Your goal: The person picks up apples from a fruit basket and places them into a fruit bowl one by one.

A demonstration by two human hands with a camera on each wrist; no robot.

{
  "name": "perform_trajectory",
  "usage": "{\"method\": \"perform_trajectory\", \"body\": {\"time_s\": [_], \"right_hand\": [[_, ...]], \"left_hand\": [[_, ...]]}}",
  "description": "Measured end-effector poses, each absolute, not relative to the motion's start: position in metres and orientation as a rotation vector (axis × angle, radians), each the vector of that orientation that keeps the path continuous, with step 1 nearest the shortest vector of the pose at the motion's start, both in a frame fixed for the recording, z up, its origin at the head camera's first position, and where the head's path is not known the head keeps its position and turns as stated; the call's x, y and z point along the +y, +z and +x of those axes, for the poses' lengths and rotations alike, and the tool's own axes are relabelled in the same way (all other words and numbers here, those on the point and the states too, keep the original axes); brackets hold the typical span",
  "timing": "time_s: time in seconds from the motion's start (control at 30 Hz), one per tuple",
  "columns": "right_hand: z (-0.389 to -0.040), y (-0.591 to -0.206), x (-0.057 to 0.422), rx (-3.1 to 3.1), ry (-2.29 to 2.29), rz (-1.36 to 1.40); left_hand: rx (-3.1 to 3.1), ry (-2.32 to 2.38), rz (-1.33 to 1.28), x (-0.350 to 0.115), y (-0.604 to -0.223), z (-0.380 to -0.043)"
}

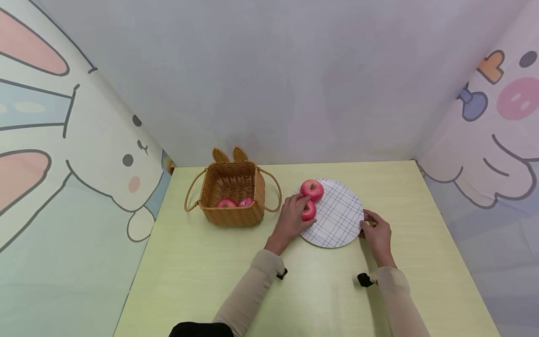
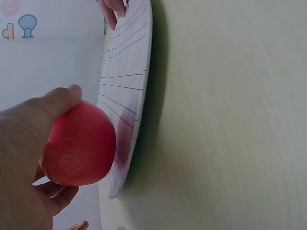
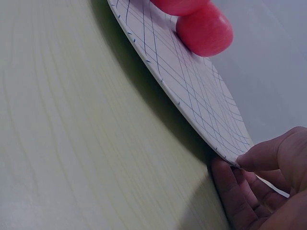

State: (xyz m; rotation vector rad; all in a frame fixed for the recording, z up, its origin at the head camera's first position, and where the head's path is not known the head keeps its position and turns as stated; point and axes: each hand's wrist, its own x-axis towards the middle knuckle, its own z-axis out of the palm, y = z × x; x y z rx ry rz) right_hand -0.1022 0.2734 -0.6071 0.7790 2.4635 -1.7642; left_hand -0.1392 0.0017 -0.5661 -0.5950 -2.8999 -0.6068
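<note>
one near apple [image 1: 309, 212] is gripped by the left hand [image 1: 288, 216] at the left side of a round, checked plate [image 1: 338, 220], head view; a far apple [image 1: 312, 189] rests just beyond it on the plate. the right hand [image 1: 378, 235] holds the plate's right rim. left of the plate, a wicker basket [image 1: 236, 216] stands on the table [image 1: 202, 271] with pink-red fruits [image 1: 226, 203] in its near part. the step in hand appears to be handling the near apple while the right hand steadies the plate; setting down or taking up cannot be told apart.

left wrist view: the left hand is partly open, thumb and fingers curled round the near apple at its full width. whether the apple touches the plate cannot be told.

right wrist view: the right hand is nearly closed, pinching the thin rim with thumb above and fingers beneath. both apples show at the plate's left side. the next move probably calls for a level plate and, if the apple stays, a gentle loosening of the left hand, without nudging the far apple.
</note>
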Motion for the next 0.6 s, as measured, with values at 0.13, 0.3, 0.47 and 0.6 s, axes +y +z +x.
{"method": "perform_trajectory", "body": {"time_s": [0.13, 0.3, 0.47, 0.6], "right_hand": [[-0.1029, -0.6071, 0.2735, 2.466, -1.762, 0.783], [-0.1032, -0.6078, 0.2736, 2.474, -1.759, 0.783], [-0.1028, -0.6073, 0.2731, 2.485, -1.747, 0.782], [-0.1033, -0.6074, 0.273, 2.485, -1.742, 0.785]], "left_hand": [[-2.903, -0.633, -0.607, 0.0022, -0.5722, -0.1385], [-2.901, -0.621, -0.617, 0.0032, -0.5759, -0.1381], [-2.929, -0.616, -0.6, 0.005, -0.5757, -0.1381], [-2.946, -0.607, -0.599, 0.0055, -0.5761, -0.1392]]}}
